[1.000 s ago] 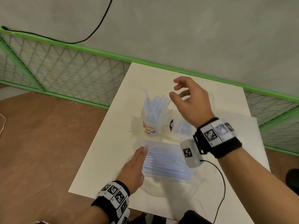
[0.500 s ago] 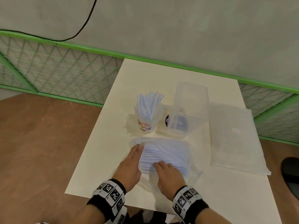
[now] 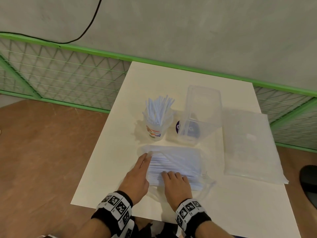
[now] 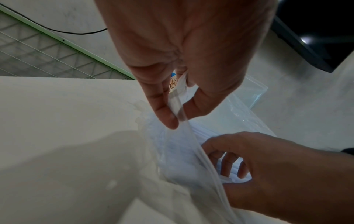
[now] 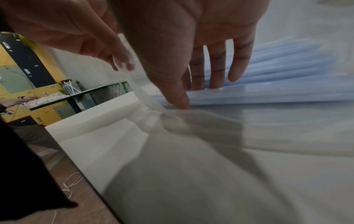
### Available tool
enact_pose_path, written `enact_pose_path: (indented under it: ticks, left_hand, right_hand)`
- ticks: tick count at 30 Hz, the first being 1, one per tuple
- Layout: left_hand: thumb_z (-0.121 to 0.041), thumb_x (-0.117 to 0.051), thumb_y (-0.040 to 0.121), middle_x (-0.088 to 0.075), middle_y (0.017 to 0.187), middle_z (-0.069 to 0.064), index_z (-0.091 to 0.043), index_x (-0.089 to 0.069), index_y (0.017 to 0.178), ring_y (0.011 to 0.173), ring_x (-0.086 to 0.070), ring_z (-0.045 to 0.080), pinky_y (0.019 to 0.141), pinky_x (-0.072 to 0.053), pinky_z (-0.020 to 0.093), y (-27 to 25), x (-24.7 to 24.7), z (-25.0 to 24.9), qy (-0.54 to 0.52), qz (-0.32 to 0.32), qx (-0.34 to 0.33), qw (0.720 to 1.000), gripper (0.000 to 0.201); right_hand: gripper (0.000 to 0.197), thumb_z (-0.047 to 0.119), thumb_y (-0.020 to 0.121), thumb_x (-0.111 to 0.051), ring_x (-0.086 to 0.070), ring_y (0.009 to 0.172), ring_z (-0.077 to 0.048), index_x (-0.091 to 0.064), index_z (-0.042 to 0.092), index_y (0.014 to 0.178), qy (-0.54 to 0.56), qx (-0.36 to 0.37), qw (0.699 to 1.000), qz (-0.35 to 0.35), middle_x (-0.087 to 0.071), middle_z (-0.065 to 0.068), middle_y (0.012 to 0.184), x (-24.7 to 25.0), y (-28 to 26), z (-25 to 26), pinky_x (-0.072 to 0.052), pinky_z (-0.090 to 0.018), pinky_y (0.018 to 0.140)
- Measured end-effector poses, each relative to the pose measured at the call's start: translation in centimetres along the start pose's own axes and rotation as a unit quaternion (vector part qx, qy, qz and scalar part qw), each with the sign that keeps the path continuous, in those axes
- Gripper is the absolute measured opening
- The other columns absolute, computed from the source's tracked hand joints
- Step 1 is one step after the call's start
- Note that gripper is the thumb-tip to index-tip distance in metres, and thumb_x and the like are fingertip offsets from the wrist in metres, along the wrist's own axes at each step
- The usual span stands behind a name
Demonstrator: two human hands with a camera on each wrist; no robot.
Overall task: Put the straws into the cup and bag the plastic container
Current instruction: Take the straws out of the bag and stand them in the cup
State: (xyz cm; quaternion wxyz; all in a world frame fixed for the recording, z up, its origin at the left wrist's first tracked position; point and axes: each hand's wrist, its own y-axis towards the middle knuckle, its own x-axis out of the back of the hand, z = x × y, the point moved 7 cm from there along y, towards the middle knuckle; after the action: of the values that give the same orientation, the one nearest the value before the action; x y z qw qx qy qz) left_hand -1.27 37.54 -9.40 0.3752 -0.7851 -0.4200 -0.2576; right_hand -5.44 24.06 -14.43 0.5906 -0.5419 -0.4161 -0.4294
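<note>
In the head view your left hand (image 3: 135, 177) and right hand (image 3: 176, 186) sit low centre on the straw bag (image 3: 178, 162); the cup (image 3: 157, 127) of straws stands mid-frame beside the empty plastic container (image 3: 200, 115) on the tabletop (image 3: 109, 170). The left wrist view shows your left thumb and finger pinching the bag's rim. The right wrist view shows your right fingers (image 5: 216, 63) straight, reaching over the loose straws (image 5: 277, 84)

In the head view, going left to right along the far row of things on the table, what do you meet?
Printed clear plastic cup full of pale blue straws → clear rectangular plastic container → flat clear plastic bag.
</note>
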Motion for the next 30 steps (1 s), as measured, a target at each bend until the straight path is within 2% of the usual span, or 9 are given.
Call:
enact_pose_path:
  ticks: [4, 7, 9, 12, 14, 16, 20, 30]
  left_hand:
    - [-0.001, -0.045, 0.087, -0.003, 0.158, -0.017, -0.035, -0.007, 0.153, 0.078, -0.056, 0.019, 0.077, -0.05, 0.028, 0.0, 0.0, 0.0, -0.003, -0.002, -0.002, 1.0, 0.083]
    - [-0.001, -0.045, 0.087, -0.003, 0.158, -0.016, -0.035, -0.006, 0.153, 0.075, -0.053, 0.017, 0.076, -0.049, 0.027, -0.1, 0.1, 0.0, 0.001, -0.006, -0.003, 1.0, 0.084]
    - [-0.001, -0.045, 0.087, -0.003, 0.158, -0.017, -0.036, -0.005, 0.153, 0.073, -0.052, 0.018, 0.076, -0.05, 0.028, -0.1, 0.1, 0.0, 0.001, -0.007, -0.003, 1.0, 0.084]
    - [-0.001, -0.045, 0.087, -0.003, 0.157, -0.017, -0.036, -0.005, 0.153, 0.08, -0.059, 0.021, 0.078, -0.051, 0.03, -0.1, 0.0, 0.0, -0.001, -0.007, -0.006, 1.0, 0.084]
    - [-0.001, -0.046, 0.087, -0.003, 0.158, -0.016, -0.036, -0.005, 0.152, 0.08, -0.06, 0.022, 0.079, -0.051, 0.032, -0.1, 0.0, 0.0, -0.002, -0.008, -0.007, 1.0, 0.085]
    - [-0.001, -0.046, 0.087, -0.003, 0.158, -0.016, -0.035, -0.005, 0.153, 0.081, -0.06, 0.021, 0.079, -0.051, 0.032, -0.1, -0.1, 0.1, -0.001, -0.011, -0.006, 1.0, 0.085]
    - [0.0, -0.045, 0.086, -0.002, 0.158, -0.016, -0.036, -0.005, 0.153, 0.093, -0.062, 0.023, 0.082, -0.052, 0.034, -0.1, -0.2, 0.1, -0.002, -0.014, -0.011, 1.0, 0.086]
    - [0.002, -0.046, 0.083, -0.005, 0.159, -0.015, -0.034, -0.008, 0.153, 0.085, -0.062, 0.022, 0.075, -0.052, 0.03, -0.2, -0.3, 0.4, -0.008, -0.024, -0.022, 0.999, 0.088]
  right_hand:
    - [0.045, 0.009, 0.043, -0.086, -0.062, 0.066, -0.023, -0.07, 0.018, 0.084, -0.019, 0.003, 1.0, -0.005, -0.065, 0.0, 0.079, 0.0, 0.3, 0.1, -0.051, -0.037, 0.054]
    - [0.041, 0.006, 0.048, -0.084, -0.063, 0.069, -0.024, -0.07, 0.017, 0.084, -0.02, -0.01, 0.999, 0.026, -0.065, -0.001, 0.083, -0.4, 0.5, -0.3, -0.052, -0.039, 0.058]
    - [0.034, 0.006, 0.06, -0.078, -0.064, 0.079, -0.026, -0.07, 0.017, 0.092, -0.018, -0.014, 0.998, 0.052, -0.067, -0.002, 0.091, -0.6, 0.5, -0.4, -0.052, -0.042, 0.067]
    - [0.036, 0.006, 0.082, -0.06, -0.062, 0.102, -0.03, -0.062, 0.017, 0.117, -0.021, 0.005, 0.998, 0.053, -0.066, -0.004, 0.113, -0.4, 0.6, -0.1, -0.046, -0.046, 0.087]
    - [0.042, 0.007, 0.09, -0.047, -0.054, 0.114, -0.032, -0.049, 0.017, 0.131, -0.02, 0.014, 0.999, 0.044, -0.059, -0.005, 0.125, -0.3, 0.8, -0.1, -0.039, -0.046, 0.096]
    - [0.042, 0.01, 0.093, -0.043, -0.05, 0.12, -0.031, -0.045, 0.016, 0.134, -0.025, 0.011, 0.998, 0.05, -0.054, -0.006, 0.132, -0.2, 1.0, -0.2, -0.036, -0.045, 0.1]
    - [0.038, 0.015, 0.093, -0.045, -0.047, 0.123, -0.03, -0.048, 0.014, 0.131, -0.028, 0.004, 0.997, 0.072, -0.052, -0.007, 0.133, -0.5, 1.2, -0.3, -0.035, -0.044, 0.102]
    - [0.036, 0.013, 0.091, -0.046, -0.051, 0.119, -0.03, -0.051, 0.014, 0.127, -0.041, 0.009, 0.994, 0.1, -0.058, -0.007, 0.127, -0.8, 1.5, -0.1, -0.035, -0.044, 0.1]
